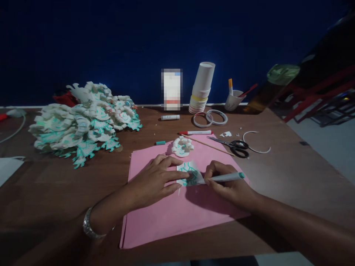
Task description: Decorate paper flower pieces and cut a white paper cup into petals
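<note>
Your left hand [163,175] lies palm down with its fingers spread, holding nothing, fingertips resting on the small white paper piece [183,167], while your right hand [227,186] pinches a pale-barrelled marker [226,177] near its writing end, the green end pointing away to the right. That end reaches the lower right edge of the paper; whether it touches, you cannot tell from here. The paper piece, drawn on in green lines, lies on the pink sheets [163,221] between your hands. It should be very light and thin, likely to slide, crease or smear, so hold it with flat fingertips on its bare margins, off any damp ink. The marker looks stiff and light; low on the barrel is a good place to grip. Just beyond the paper sits a small curl-rimmed paper face [181,149], likely fragile and best lifted by its flat underside rather than its curls. Past that lie a green cap [160,143], a thin stick [210,145] and scissors [233,145], with a heap of similar paper figures [88,122] farther left on the surface [69,192].
</note>
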`<state>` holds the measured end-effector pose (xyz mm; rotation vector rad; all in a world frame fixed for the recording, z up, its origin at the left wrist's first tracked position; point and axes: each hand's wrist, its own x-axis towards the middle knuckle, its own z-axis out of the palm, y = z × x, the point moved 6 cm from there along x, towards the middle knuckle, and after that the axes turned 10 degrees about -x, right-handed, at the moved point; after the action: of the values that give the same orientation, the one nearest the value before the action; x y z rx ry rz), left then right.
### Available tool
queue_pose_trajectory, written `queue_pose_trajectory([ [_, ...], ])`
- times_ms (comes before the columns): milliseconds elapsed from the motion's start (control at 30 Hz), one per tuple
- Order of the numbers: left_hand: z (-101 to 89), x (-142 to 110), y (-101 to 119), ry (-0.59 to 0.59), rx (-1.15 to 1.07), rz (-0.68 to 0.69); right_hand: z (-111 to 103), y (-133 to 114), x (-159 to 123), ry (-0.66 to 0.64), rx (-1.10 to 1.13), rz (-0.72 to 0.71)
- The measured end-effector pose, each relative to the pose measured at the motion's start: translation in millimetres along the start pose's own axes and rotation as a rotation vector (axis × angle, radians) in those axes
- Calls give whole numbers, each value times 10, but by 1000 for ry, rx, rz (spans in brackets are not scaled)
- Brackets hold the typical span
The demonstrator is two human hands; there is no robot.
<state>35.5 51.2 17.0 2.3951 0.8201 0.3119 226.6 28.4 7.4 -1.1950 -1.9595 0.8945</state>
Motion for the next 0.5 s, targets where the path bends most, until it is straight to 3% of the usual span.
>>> queue_pose_trajectory([
  [233, 4, 11, -4, -4, -1, -6, 39, -62, 1, -60, -20, -11],
  [500, 7, 20, -8, -7, 0, -10, 17, -49, -8, -22, -39, -7],
])
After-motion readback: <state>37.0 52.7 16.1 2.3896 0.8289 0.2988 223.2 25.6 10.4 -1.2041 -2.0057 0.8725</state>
